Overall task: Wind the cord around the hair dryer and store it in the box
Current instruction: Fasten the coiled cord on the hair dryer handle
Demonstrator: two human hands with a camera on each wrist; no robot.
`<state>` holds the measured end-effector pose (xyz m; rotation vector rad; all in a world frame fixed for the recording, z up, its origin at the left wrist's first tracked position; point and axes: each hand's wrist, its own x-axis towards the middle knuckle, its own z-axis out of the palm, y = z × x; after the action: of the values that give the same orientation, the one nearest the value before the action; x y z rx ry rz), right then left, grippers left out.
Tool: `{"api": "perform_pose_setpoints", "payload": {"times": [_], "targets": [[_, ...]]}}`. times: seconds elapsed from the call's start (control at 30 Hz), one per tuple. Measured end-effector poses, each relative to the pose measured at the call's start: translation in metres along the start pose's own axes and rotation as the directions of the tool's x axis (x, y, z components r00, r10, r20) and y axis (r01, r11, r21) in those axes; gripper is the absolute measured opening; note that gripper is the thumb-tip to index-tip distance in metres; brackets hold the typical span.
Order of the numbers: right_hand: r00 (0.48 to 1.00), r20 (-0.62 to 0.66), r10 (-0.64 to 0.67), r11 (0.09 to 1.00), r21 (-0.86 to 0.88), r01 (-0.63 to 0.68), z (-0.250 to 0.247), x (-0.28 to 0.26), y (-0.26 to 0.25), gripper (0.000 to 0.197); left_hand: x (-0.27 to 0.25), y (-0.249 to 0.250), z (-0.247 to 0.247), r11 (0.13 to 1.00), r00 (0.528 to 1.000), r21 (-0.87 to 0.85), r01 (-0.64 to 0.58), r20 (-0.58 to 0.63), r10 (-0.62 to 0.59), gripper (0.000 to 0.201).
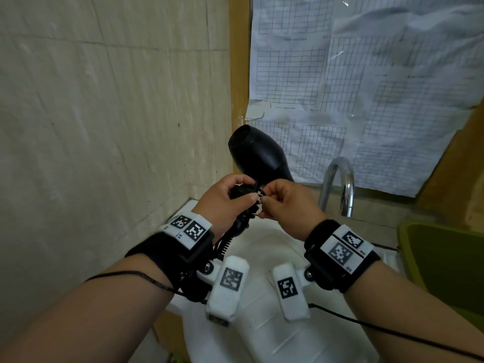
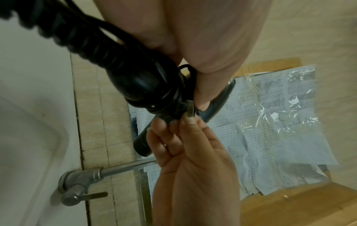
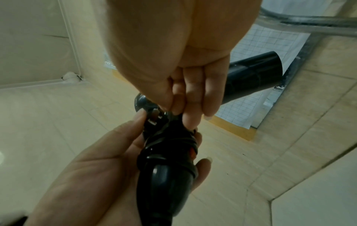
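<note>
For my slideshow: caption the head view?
Left hand grips cord-wrapped hair dryer; right hand pinches the plug.

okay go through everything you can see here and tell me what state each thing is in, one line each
hair dryer: held up over the sink, nozzle pointing up and away.
cord: wound round the handle.
plug: prongs exposed, at the right fingers.
left hand: grips the wrapped handle.
right hand: pinches the cord's plug end.
faucet: no water seen running.
sink: looks dry.
green bin: open-topped.
</note>
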<state>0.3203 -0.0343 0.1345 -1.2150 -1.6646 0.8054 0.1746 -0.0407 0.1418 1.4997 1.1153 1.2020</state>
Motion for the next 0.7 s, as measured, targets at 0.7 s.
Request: {"api": "perform_pose_setpoints", "payload": {"times": [0.7], "targets": [[0.999,-0.005,-0.045,0.992,0.121,0.045,0.008,0.018,0.002,0.020,0.007,0.010,-0.003,0.998,0.991,0.050,0.023,-0.132,-0.017,0.022]]}}
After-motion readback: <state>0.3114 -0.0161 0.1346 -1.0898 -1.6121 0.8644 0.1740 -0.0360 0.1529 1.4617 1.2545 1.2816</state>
